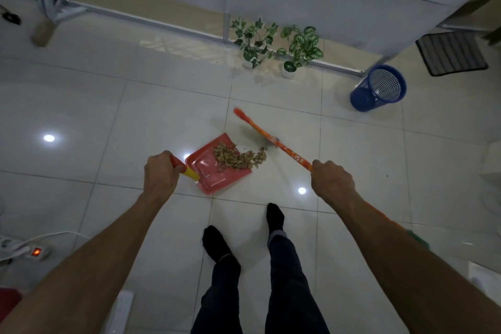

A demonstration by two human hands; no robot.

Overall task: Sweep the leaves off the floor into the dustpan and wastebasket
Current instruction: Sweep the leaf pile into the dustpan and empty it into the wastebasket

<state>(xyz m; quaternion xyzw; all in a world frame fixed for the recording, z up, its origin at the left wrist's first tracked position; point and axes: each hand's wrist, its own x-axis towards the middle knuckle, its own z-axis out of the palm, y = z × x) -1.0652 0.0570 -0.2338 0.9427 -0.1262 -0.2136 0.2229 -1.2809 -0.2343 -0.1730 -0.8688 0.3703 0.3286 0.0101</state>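
Red plastic dustpan (217, 168) is lying flat on the tiled floor (108, 116), its open lip facing the broom side. Left hand (160, 173) is wrapping its fingers round the dustpan's handle (184, 168), which shows red and yellow between hand and pan. Right hand (332, 180) is closing round the orange broom handle (295, 156); the broom head (244, 119) is blurring, so it appears to be in motion just beyond the pan.

Dry brown leaves (235, 157) are sitting mostly inside the pan, heaped toward its lip, with a small tail spilling over the edge onto the floor at the right. Blue mesh wastebasket (378, 88) is standing well apart, up and to the right, near two potted plants (276, 43).

Handling judgement: the leaves are looking crisp, very light and brittle. They will likely scatter under a fast stroke or tip out if the pan tilts forward. Short, soft strokes seem called for on the remaining tail. The pan looks like thin, stiff, light plastic; holding it at the handle, as now, is giving good control, and pressing its lip down on the smooth tile should be stopping leaves from sliding under. When lifting, tilting it back toward the handle should be keeping the heap in. The tile is glossy, so the pan may slip if pushed by the broom.

Progress judgement: sweeping is nearly complete; emptying not yet done.
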